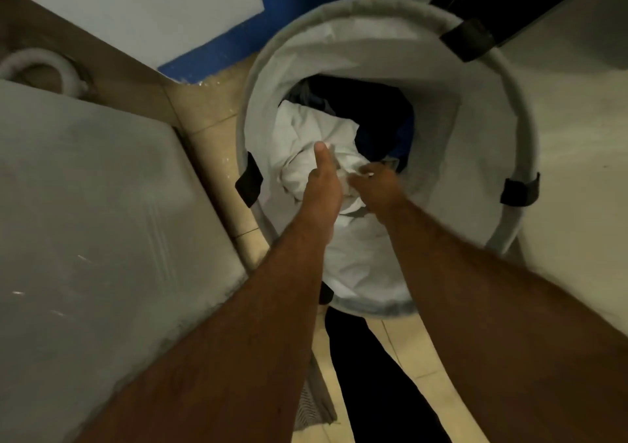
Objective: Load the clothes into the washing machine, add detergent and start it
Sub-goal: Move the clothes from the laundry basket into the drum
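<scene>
— What are the hands doing?

— Both are reaching down into the laundry basket (523,126). The left hand (323,184) is lying on the white cloth (306,136) with its thumb sticking straight out toward twelve o'clock; its fingers are hidden under the palm, so I cannot tell whether they are gripping. The right hand (377,184) is curling its fingers into the same cloth, pinching a fold.

— Where are the clothes sitting?

— Inside the basket, the white cloth lying at seven o'clock and dark clothes (380,123) showing at two o'clock beneath it.

— And around the basket?

— A grey flat surface (102,221) is lying at nine o'clock, just beside it, over a tiled floor (210,102).
</scene>
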`<state>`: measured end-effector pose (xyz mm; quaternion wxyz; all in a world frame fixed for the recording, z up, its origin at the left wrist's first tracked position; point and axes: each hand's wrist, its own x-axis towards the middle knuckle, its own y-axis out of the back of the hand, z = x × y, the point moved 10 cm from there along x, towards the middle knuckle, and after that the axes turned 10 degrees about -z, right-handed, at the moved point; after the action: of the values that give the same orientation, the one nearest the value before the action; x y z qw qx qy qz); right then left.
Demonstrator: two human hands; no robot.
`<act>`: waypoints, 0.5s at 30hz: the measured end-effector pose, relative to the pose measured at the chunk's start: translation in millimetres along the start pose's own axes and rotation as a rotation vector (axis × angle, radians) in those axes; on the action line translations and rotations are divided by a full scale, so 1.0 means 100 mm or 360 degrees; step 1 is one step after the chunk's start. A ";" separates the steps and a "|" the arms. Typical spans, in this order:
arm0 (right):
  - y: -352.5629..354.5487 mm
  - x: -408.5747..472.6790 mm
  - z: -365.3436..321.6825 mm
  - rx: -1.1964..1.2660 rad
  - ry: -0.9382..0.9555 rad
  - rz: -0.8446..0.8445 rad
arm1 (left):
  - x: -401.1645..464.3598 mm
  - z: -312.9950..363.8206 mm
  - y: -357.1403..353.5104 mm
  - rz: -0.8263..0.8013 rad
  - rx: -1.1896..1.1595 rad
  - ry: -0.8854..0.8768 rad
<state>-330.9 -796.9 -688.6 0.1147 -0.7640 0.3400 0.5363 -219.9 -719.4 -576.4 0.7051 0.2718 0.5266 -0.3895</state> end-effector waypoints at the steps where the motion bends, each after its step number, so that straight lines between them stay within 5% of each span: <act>1: 0.03 -0.01 0.00 0.0021 0.0026 0.0083 | -0.01 -0.02 0.00 0.0015 -0.0034 -0.0008; 5: 0.19 -0.42 0.01 0.0566 0.0044 0.0211 | -0.23 -0.12 0.02 0.0090 -0.0074 -0.0013; 12: 0.40 -1.99 -0.65 0.1307 0.0015 -0.0223 | -1.26 -0.12 -0.07 0.0049 -0.0560 0.0160; 15: 0.53 -2.73 -1.07 0.1322 -0.0041 -0.0418 | -1.80 0.21 -0.36 -0.0235 -0.1014 0.0168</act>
<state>-338.6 -786.2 -390.8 0.4838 -0.6830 0.4251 0.3445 -264.2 -707.9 -397.3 0.6962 0.0184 0.6760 -0.2407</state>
